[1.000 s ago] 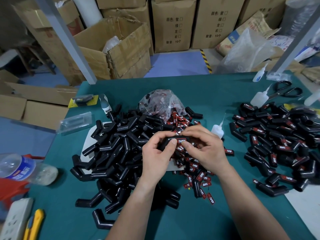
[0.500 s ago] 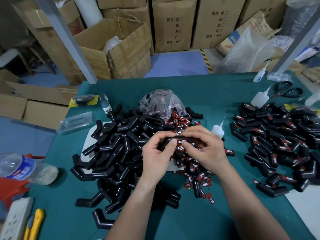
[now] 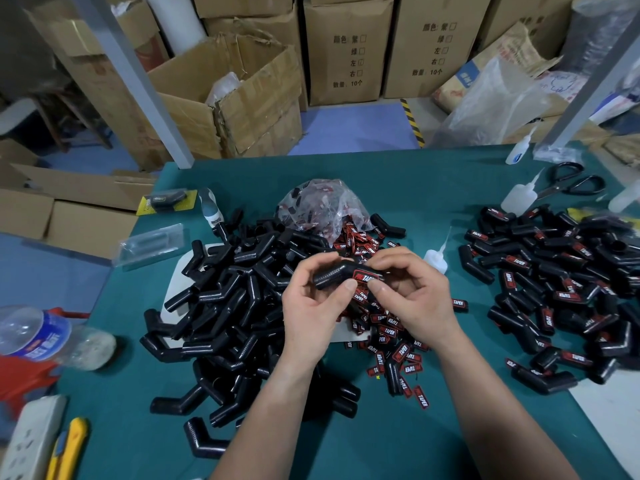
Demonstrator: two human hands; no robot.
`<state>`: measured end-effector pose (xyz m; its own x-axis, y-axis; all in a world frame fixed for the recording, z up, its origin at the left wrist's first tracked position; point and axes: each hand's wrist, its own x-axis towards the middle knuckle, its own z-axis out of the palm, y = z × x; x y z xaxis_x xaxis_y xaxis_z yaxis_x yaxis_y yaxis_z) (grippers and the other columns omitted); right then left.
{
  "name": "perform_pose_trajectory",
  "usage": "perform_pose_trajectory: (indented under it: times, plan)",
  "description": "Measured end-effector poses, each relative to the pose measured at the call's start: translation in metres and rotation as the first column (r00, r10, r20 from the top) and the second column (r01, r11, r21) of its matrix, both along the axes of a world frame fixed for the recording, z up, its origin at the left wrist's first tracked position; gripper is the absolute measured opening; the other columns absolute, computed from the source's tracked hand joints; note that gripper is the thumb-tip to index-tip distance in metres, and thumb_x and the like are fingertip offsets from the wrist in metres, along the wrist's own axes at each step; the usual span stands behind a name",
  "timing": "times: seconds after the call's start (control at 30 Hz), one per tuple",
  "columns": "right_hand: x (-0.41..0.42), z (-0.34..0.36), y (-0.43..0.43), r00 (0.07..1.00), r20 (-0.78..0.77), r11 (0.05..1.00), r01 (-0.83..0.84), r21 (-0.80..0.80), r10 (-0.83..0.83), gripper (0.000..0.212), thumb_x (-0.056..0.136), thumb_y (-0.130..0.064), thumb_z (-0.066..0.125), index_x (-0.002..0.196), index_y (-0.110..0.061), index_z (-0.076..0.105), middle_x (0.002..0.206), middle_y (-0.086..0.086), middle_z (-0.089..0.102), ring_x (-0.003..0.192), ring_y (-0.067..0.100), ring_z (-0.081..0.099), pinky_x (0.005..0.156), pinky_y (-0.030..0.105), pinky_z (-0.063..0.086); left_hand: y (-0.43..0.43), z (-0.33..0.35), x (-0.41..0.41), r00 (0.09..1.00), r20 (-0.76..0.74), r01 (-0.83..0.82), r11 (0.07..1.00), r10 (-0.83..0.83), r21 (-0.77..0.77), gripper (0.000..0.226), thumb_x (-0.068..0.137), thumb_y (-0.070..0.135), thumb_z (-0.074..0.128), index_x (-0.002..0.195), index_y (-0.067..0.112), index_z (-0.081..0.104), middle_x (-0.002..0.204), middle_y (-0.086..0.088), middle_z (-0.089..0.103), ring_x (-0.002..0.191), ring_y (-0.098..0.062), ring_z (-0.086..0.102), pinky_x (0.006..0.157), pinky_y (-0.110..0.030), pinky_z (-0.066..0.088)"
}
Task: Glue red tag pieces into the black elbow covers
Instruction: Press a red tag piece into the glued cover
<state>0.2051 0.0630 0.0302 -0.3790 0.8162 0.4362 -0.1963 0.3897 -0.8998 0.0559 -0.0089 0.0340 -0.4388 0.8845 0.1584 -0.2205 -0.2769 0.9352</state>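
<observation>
Gripping the black elbow cover (image 3: 332, 275) between curled fingers and thumb, the left hand (image 3: 311, 313) now holds it a little higher and more turned toward the camera than a second ago, so the ribbed bend shows plainly where the thumb covered it before. The right hand (image 3: 414, 296) is also curled, thumb and forefinger pinching the cover's other arm, where the red tag (image 3: 367, 277) sits. The tag seems to be seated in its recess, though the fingertips hide its edges. Both hands hover above the loose heap of red tags (image 3: 391, 337) at the middle of the green tabletop (image 3: 415, 188), as they did earlier. Nothing else on the tabletop has shifted. The untagged covers (image 3: 235, 306) lie piled to the left, the tagged covers (image 3: 571, 271) to the right, and a glue bottle (image 3: 437, 259) stands between the right hand and that pile. A crumpled plastic bag (image 3: 318, 206) behind the hands blurs whatever it contains. At the left edge a water bottle (image 3: 38, 337) is smeared and cut off by the frame.
</observation>
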Motion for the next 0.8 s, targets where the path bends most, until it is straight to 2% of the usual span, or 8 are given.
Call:
perform_pose_trajectory:
  times: [0.1, 0.23, 0.4, 0.5, 0.63, 0.8]
  plan:
    - [-0.002, 0.003, -0.001, 0.999, 0.037, 0.999, -0.021, -0.044, 0.022, 0.015, 0.087, -0.018, 0.073, 0.099, -0.026, 0.069, 0.104, -0.001, 0.068, 0.098, 0.027, 0.064, 0.089, 0.035, 0.05, -0.001, 0.0, 0.0, 1.0, -0.003, 0.018, 1.0, -0.018, -0.003, 0.037, 0.079, 0.013, 0.08, 0.108, 0.035, 0.075, 0.105, 0.002, 0.077, 0.098, -0.01, 0.072, 0.087, -0.021, 0.055]
    - [-0.004, 0.005, -0.003, 0.997, 0.081, 0.996, 0.007, -0.087, 0.0, 0.019, 0.087, -0.026, 0.073, 0.103, -0.036, 0.073, 0.104, -0.006, 0.07, 0.099, 0.021, 0.065, 0.09, 0.033, 0.051, 0.0, -0.001, 0.004, 0.998, -0.036, 0.055, 0.998, -0.056, -0.03, 0.05, 0.083, -0.003, 0.074, 0.114, 0.037, 0.072, 0.107, 0.007, 0.076, 0.098, -0.007, 0.071, 0.085, -0.02, 0.056]
    - [-0.002, 0.011, -0.003, 0.999, 0.032, 0.974, -0.035, -0.223, 0.043, 0.017, 0.081, -0.026, 0.078, 0.098, -0.029, 0.079, 0.104, 0.0, 0.073, 0.099, 0.016, 0.068, 0.09, 0.024, 0.05, -0.001, -0.002, 0.005, 0.999, -0.025, 0.034, 0.999, -0.035, -0.04, 0.054, 0.083, -0.004, 0.075, 0.122, 0.032, 0.066, 0.109, 0.001, 0.076, 0.1, -0.011, 0.073, 0.088, -0.021, 0.056]
    - [-0.002, 0.013, -0.004, 0.999, 0.048, 0.968, 0.004, -0.253, 0.008, 0.016, 0.078, -0.022, 0.079, 0.091, -0.032, 0.079, 0.101, -0.003, 0.075, 0.097, 0.012, 0.069, 0.088, 0.021, 0.05, -0.001, -0.002, 0.003, 0.999, -0.018, 0.032, 0.999, -0.033, -0.041, 0.056, 0.083, 0.001, 0.076, 0.122, 0.041, 0.067, 0.103, 0.0, 0.077, 0.094, -0.009, 0.071, 0.085, -0.021, 0.056]
    - [-0.006, 0.014, -0.009, 0.998, 0.035, 0.969, 0.055, -0.242, -0.048, 0.025, 0.08, -0.007, 0.075, 0.084, -0.032, 0.079, 0.095, -0.006, 0.076, 0.09, 0.007, 0.069, 0.083, 0.017, 0.051, 0.0, -0.004, 0.003, 0.998, 0.028, 0.058, 0.997, -0.057, -0.057, 0.051, 0.083, 0.002, 0.076, 0.119, 0.038, 0.07, 0.103, -0.001, 0.077, 0.096, -0.011, 0.072, 0.087, -0.024, 0.056]
    - [-0.01, 0.014, -0.013, 0.994, 0.07, 0.96, 0.099, -0.262, -0.084, 0.02, 0.084, -0.012, 0.071, 0.082, -0.03, 0.078, 0.094, -0.006, 0.077, 0.089, 0.006, 0.07, 0.081, 0.016, 0.051, 0.001, -0.002, 0.002, 0.999, 0.008, 0.038, 0.996, -0.037, -0.076, 0.046, 0.077, 0.018, 0.08, 0.117, 0.04, 0.072, 0.1, 0.005, 0.076, 0.096, -0.009, 0.07, 0.086, -0.022, 0.055]
